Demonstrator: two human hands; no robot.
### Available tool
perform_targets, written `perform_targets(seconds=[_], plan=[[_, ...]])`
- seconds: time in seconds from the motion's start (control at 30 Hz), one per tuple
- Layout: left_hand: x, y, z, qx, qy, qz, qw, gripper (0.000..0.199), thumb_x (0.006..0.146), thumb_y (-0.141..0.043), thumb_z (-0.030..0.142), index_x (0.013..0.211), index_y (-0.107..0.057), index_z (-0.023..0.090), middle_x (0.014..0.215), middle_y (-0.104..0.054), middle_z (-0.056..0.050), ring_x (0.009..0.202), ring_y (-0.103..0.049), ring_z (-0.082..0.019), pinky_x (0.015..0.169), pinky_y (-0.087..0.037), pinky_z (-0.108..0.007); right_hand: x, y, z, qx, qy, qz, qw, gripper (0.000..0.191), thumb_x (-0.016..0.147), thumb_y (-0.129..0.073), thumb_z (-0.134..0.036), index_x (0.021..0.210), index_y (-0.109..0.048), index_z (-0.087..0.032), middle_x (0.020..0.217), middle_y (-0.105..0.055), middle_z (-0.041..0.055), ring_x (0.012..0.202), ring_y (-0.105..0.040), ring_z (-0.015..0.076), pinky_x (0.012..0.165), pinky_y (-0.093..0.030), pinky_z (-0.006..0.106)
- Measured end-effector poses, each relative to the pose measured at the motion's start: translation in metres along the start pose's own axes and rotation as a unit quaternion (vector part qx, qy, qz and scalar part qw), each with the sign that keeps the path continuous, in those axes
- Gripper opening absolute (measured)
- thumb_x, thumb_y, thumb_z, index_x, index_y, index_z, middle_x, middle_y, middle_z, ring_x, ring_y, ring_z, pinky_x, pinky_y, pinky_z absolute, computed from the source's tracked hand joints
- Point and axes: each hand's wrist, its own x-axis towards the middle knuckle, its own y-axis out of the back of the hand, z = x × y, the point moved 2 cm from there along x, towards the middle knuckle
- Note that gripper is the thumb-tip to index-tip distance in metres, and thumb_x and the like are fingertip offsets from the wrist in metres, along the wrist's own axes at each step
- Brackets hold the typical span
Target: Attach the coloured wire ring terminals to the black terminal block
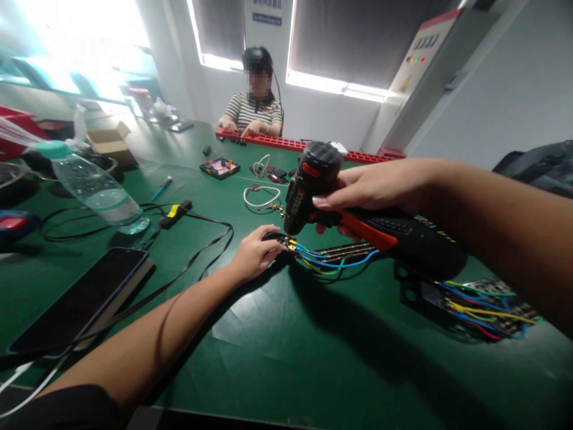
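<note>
My right hand (358,191) is wrapped round the grip of a black and orange cordless screwdriver (308,185), its nose pointing down. Just below that nose, the fingers of my left hand (257,254) pinch the end of a small black wired part (281,240) with brass terminals. Blue, green and yellow wires (344,263) run from this part to the right, alongside a dark strip with brass bars (344,252). Whether the bit touches a screw is hidden. Beneath my right forearm lies another black assembly with coloured wires (483,307).
A plastic water bottle (102,191) and a phone (80,298) on a box stand at the left, among black cables (201,251). A small tray (219,168), white cable loop (262,196) and brass bits (273,207) lie beyond my hands. Across the table sits a co-worker (255,110) behind a red rail (286,143).
</note>
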Motion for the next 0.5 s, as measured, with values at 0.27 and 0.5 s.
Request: perform_targets(seconds=[0.27, 0.5], plan=[[0.0008, 0.0004, -0.0002, -0.007, -0.006, 0.002, 1.0, 0.017, 0.093, -0.06, 0.022, 0.099, -0.076, 0.024, 0.126, -0.057, -0.009, 0.115, -0.059, -0.024, 0.101, -0.052, -0.043, 0.0066, -0.0001, 0.0018, 0.03, -0.04, -0.067, 0.997, 0.037, 0.063, -0.088, -0.043, 0.09, -0.075, -0.022, 0.09, -0.071, 0.0049, 0.084, -0.067, 0.0243, 0.069, -0.057, 0.033], [0.0, 0.0001, -0.0009, -0.005, -0.008, 0.005, 1.0, 0.017, 0.094, -0.06, 0.025, 0.099, -0.076, 0.023, 0.123, -0.06, -0.009, 0.113, -0.058, -0.024, 0.099, -0.052, -0.042, 0.0031, 0.0022, -0.0044, 0.054, -0.116, -0.024, 0.992, 0.031, 0.053, -0.091, -0.021, 0.078, -0.074, -0.021, 0.073, -0.067, 0.0048, 0.073, -0.068, 0.0264, 0.059, -0.057, 0.035]])
